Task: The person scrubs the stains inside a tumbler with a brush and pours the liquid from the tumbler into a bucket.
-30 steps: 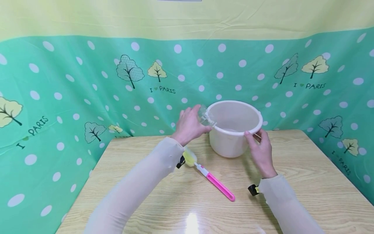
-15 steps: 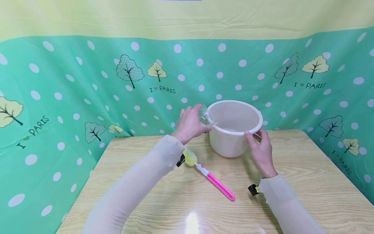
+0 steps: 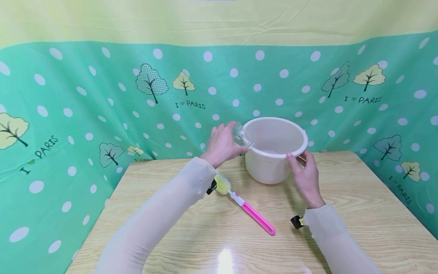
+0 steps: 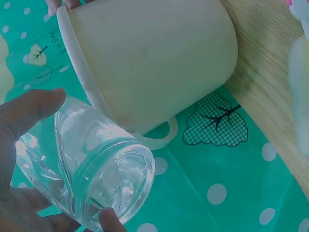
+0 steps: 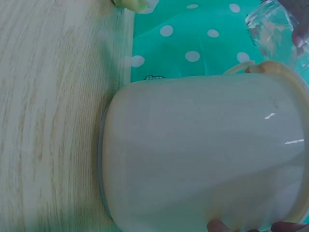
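Note:
In my left hand [image 3: 223,146] I grip a clear glass [image 4: 108,169], tilted with its mouth over the left rim of a white bucket [image 3: 268,167]. The left wrist view shows the thumb and fingers wrapped around the glass and its thick base facing the camera. My right hand [image 3: 305,177] holds the bucket's right front rim, thumb on the rim and fingers against the outer wall. A little water seems to lie at the bucket's bottom. The bucket stands upright on the table. A small loop handle [image 4: 164,137] sticks out from its side.
A bottle brush with a pink handle [image 3: 256,217] and a yellow-white sponge head [image 3: 222,185] lies on the wooden table [image 3: 164,239] in front of the bucket, near the left wrist. A green dotted curtain [image 3: 191,129] stands right behind the table's back edge.
Almost nothing differs. Both hands keep their holds, and the glass stays tilted over the bucket's rim.

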The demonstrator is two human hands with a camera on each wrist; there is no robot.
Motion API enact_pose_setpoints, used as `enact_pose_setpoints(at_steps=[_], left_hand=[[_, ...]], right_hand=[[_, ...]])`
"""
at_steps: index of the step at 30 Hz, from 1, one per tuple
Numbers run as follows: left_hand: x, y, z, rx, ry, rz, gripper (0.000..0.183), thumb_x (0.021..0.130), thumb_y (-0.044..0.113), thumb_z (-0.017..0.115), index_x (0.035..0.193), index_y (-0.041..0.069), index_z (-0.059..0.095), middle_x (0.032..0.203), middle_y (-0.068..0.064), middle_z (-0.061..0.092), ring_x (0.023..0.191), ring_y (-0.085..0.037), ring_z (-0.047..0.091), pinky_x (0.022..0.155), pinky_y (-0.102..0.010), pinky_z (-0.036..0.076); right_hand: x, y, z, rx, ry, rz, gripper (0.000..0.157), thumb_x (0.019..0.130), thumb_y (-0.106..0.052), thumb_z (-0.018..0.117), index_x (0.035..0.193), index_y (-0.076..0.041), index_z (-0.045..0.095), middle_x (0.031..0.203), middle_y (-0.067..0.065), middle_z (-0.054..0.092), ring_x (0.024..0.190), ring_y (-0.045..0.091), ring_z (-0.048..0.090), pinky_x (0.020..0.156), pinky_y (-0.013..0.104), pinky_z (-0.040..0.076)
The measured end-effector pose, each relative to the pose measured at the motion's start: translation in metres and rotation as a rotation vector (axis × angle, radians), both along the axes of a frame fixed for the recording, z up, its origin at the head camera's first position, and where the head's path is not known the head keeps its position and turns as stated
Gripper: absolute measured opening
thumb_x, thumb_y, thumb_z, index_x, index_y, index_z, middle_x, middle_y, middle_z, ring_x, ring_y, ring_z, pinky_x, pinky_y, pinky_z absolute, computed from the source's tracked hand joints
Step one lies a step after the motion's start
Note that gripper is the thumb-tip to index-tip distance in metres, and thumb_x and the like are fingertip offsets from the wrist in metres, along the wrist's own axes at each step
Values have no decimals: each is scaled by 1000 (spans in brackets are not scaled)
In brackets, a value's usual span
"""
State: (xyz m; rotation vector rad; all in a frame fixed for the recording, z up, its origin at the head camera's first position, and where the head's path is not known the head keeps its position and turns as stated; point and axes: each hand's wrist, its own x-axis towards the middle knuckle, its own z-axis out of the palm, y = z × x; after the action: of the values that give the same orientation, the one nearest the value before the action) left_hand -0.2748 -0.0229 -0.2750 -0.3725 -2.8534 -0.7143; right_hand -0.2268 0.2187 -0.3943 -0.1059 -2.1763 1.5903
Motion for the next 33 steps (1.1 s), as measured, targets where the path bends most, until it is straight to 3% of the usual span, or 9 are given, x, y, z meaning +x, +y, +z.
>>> enact_pose_setpoints(at_steps=[33], left_hand=[[1, 2, 3, -13, -5, -1, 93, 65, 43, 85, 143, 19, 40, 118, -3, 51, 105, -21, 40, 84, -38, 45]], right_hand=[[0, -1, 1, -4, -2, -13, 67, 93, -46, 56, 143, -8, 35, 141, 12, 41, 129, 30, 41, 102, 49, 41]])
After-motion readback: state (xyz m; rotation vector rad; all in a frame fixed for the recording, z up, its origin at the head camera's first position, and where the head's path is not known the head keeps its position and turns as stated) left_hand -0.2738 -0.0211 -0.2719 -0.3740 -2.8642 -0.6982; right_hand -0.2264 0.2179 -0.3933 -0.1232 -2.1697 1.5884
